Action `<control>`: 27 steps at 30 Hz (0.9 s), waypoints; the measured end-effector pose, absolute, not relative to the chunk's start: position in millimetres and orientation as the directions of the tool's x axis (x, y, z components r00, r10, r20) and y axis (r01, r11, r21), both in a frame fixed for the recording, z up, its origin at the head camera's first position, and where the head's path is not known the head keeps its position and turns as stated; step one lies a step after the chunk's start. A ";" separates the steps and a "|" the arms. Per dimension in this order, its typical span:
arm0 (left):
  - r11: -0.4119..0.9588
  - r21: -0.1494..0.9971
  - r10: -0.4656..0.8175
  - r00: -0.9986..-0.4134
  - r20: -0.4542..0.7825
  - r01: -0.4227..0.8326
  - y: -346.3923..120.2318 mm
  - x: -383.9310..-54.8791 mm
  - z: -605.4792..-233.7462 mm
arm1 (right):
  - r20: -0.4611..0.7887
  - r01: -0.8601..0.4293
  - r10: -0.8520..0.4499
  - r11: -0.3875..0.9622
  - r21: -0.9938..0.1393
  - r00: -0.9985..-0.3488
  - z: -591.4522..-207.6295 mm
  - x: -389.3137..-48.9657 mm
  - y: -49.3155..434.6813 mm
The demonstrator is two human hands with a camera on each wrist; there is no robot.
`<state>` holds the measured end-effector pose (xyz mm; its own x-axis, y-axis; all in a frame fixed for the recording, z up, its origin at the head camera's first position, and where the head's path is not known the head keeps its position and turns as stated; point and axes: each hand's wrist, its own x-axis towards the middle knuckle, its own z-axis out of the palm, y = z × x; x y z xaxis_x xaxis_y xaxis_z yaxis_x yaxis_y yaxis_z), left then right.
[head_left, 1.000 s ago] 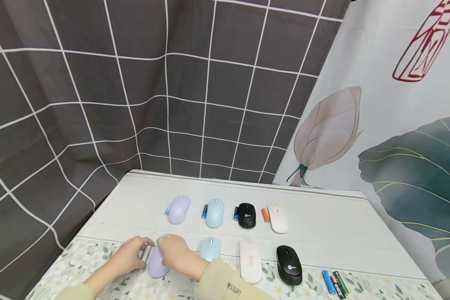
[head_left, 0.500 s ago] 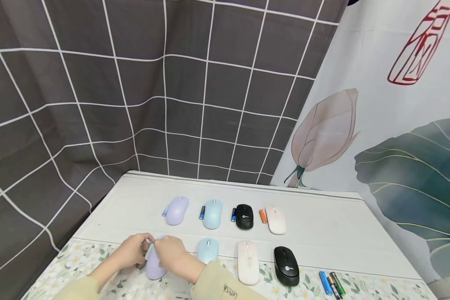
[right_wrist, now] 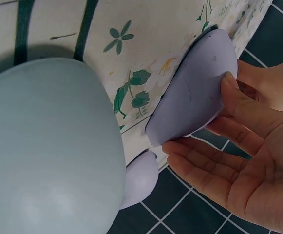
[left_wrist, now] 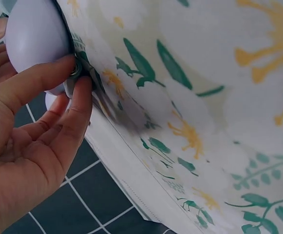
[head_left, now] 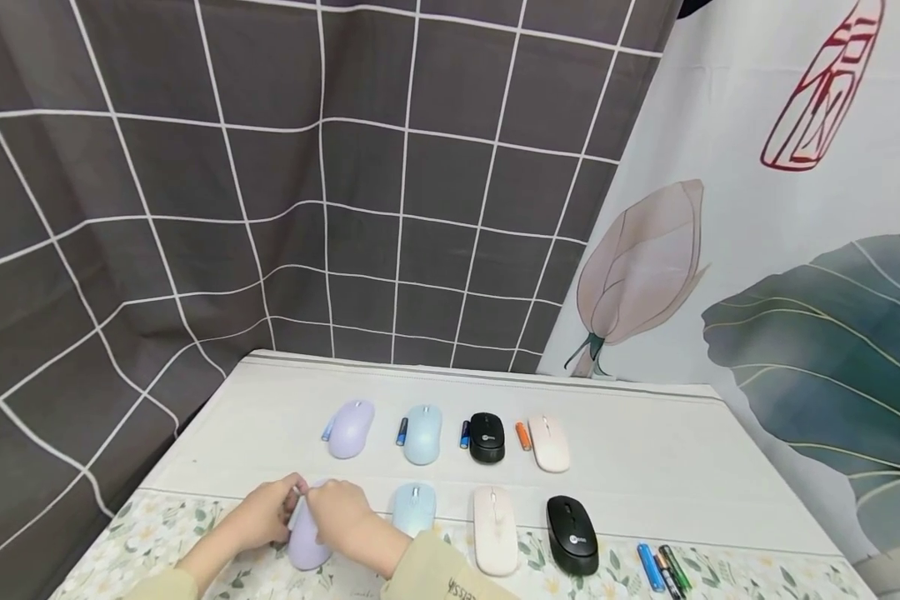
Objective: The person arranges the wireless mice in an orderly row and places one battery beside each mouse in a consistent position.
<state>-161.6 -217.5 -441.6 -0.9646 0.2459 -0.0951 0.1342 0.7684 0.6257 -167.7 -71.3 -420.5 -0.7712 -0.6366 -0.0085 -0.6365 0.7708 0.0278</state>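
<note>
A purple computer mouse [head_left: 307, 537] stands on the flowered cloth at the front left. My right hand [head_left: 339, 512] holds it from the right, thumb on its top and fingers at its far end in the right wrist view. My left hand [head_left: 266, 510] pinches a small silver battery [left_wrist: 69, 88] between thumb and fingers. The battery lies close along the mouse's left side, mostly hidden by the fingers. Nearest to the right hand is a light blue mouse [head_left: 414, 508], which looms large in the right wrist view.
A pink-white mouse [head_left: 495, 531] and a black mouse [head_left: 572, 536] continue the front row. Several loose batteries [head_left: 662, 568] lie at the right. In the back row, a purple mouse [head_left: 351, 429], blue mouse [head_left: 422, 434], black mouse [head_left: 487, 437] and pink-white mouse [head_left: 549, 443] each have a battery alongside.
The silver battery has gone from slightly apart to close against the purple mouse's left side. The left hand has moved in towards the mouse; the right hand keeps its hold.
</note>
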 end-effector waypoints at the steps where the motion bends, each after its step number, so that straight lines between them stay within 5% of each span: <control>1: 0.777 0.616 0.237 -0.967 -0.097 0.129 -216.7 -161.6 -441.5 | -0.003 -0.638 -0.638 0.770 0.031 -0.770 -420.2 -167.5 -70.9; 13: 0.799 0.601 0.167 -0.965 -0.204 0.011 -217.9 -164.1 -430.9 | -0.111 -0.621 -0.615 0.784 0.028 -0.781 -407.2 -156.9 -61.8; 21: 0.870 0.487 0.150 -0.983 -0.106 0.080 -210.6 -151.2 -414.6 | -0.047 -0.707 -0.706 0.708 0.002 -0.707 -381.9 -144.3 -34.4; 27: 0.906 0.402 0.115 -0.991 0.062 0.130 -191.6 -147.2 -395.8 | 0.054 -0.767 -0.770 0.622 -0.156 -0.636 -361.3 -142.6 0.8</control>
